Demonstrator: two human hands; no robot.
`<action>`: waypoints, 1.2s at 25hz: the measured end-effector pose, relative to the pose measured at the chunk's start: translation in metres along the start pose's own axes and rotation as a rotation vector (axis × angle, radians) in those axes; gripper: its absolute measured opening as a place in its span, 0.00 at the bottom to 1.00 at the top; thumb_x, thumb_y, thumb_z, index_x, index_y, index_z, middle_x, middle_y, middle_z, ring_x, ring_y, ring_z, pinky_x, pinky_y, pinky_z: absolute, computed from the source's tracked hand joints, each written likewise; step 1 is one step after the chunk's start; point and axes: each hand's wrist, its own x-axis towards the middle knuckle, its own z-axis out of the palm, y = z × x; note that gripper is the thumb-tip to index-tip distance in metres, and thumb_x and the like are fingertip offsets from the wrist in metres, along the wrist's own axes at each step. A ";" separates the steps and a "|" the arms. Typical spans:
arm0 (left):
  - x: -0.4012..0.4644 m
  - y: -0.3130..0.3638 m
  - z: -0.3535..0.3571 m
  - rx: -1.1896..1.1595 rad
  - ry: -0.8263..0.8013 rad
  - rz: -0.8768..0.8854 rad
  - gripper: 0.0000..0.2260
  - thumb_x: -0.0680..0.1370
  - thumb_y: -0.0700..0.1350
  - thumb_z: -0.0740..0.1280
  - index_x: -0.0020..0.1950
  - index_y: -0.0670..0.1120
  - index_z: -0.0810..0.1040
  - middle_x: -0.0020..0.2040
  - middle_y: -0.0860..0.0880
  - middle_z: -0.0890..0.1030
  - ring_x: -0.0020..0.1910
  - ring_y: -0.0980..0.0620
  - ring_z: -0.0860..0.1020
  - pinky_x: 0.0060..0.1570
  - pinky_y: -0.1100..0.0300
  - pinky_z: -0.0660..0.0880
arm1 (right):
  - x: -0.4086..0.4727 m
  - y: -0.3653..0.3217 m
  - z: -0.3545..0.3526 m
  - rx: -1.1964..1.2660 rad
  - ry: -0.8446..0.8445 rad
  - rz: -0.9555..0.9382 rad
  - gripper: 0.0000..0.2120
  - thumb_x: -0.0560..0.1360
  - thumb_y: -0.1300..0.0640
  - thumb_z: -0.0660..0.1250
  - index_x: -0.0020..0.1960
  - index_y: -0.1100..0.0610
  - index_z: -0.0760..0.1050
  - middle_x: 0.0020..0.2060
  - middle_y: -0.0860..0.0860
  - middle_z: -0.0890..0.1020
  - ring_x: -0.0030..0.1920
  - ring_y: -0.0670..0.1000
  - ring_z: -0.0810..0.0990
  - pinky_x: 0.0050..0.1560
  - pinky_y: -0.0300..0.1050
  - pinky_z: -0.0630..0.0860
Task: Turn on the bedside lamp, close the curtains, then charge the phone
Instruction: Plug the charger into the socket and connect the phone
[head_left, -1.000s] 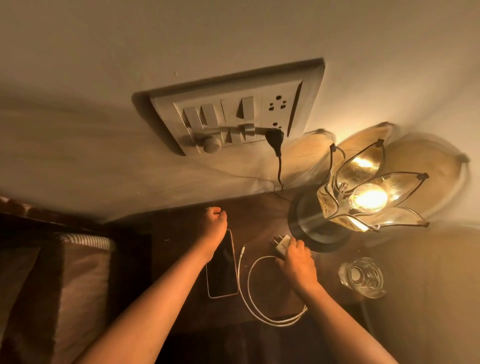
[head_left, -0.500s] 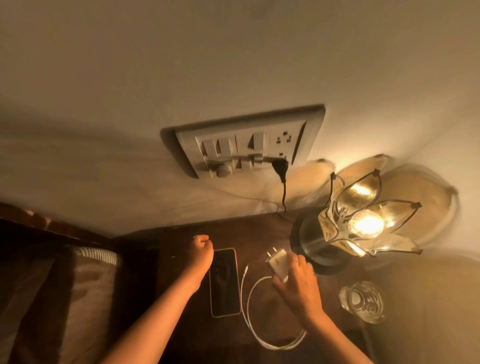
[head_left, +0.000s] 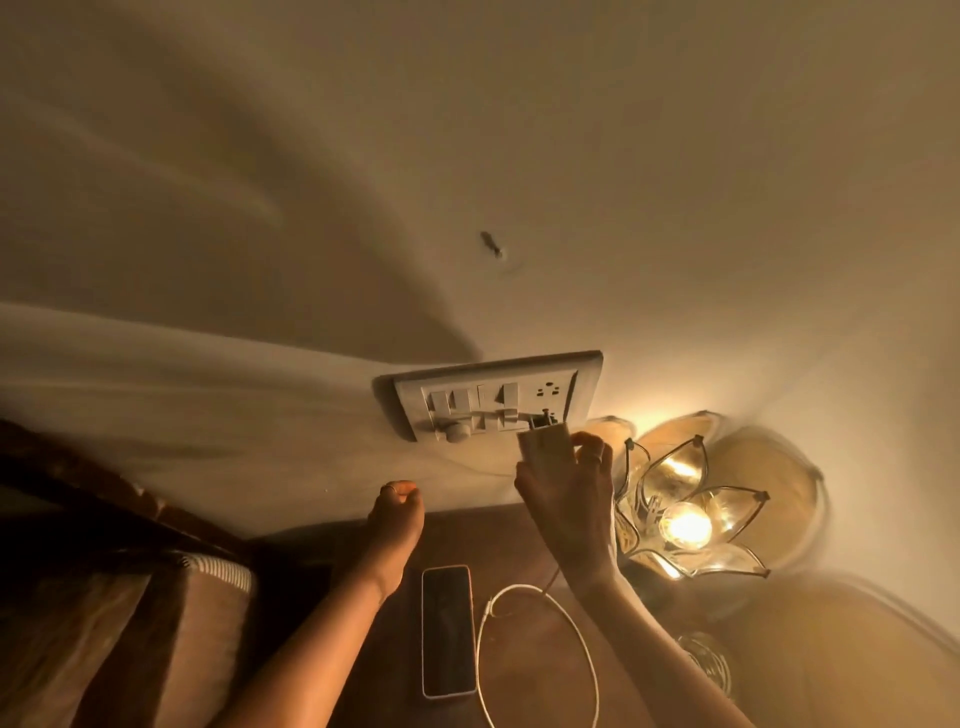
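Observation:
My right hand (head_left: 569, 491) grips a white charger plug (head_left: 545, 443) and holds its pins up against the lower right part of the grey wall switch panel (head_left: 488, 405). A white cable (head_left: 540, 654) hangs from the plug and loops on the dark wooden bedside table (head_left: 519, 540). The phone (head_left: 448, 631) lies face up on the table, left of the cable loop, with the cable's free end beside it. My left hand (head_left: 394, 514) is curled into a loose fist above the phone, holding nothing. The petal-shaped glass lamp (head_left: 685, 525) glows at the right.
A clear glass (head_left: 709, 662) stands on the table near its front right, below the lamp. The bed with a striped pillow edge (head_left: 218, 569) lies to the left. A small dark mark (head_left: 491, 244) sits on the wall above the panel.
My right hand lifted the charger plug off the table up to the switch panel, pulling the cable with it. My left hand rose away from the phone. The view tilted upward.

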 end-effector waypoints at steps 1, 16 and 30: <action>-0.001 0.003 -0.002 0.000 0.006 0.002 0.15 0.80 0.45 0.56 0.65 0.43 0.70 0.63 0.42 0.76 0.60 0.43 0.76 0.62 0.47 0.73 | 0.007 -0.001 -0.001 -0.040 0.015 -0.007 0.26 0.67 0.46 0.69 0.61 0.57 0.69 0.54 0.50 0.70 0.48 0.44 0.69 0.45 0.37 0.75; 0.013 0.001 -0.016 0.027 -0.004 -0.005 0.16 0.80 0.48 0.56 0.64 0.43 0.71 0.59 0.43 0.77 0.57 0.44 0.77 0.61 0.46 0.74 | 0.035 0.005 0.011 0.011 0.076 0.030 0.26 0.67 0.49 0.72 0.60 0.59 0.70 0.51 0.53 0.77 0.48 0.51 0.79 0.37 0.27 0.69; 0.018 -0.011 -0.021 0.041 -0.041 -0.028 0.15 0.80 0.50 0.56 0.64 0.46 0.71 0.53 0.47 0.77 0.56 0.45 0.77 0.61 0.45 0.74 | 0.027 0.012 0.021 0.022 0.104 0.044 0.27 0.68 0.52 0.73 0.60 0.59 0.65 0.52 0.56 0.77 0.48 0.53 0.78 0.31 0.20 0.64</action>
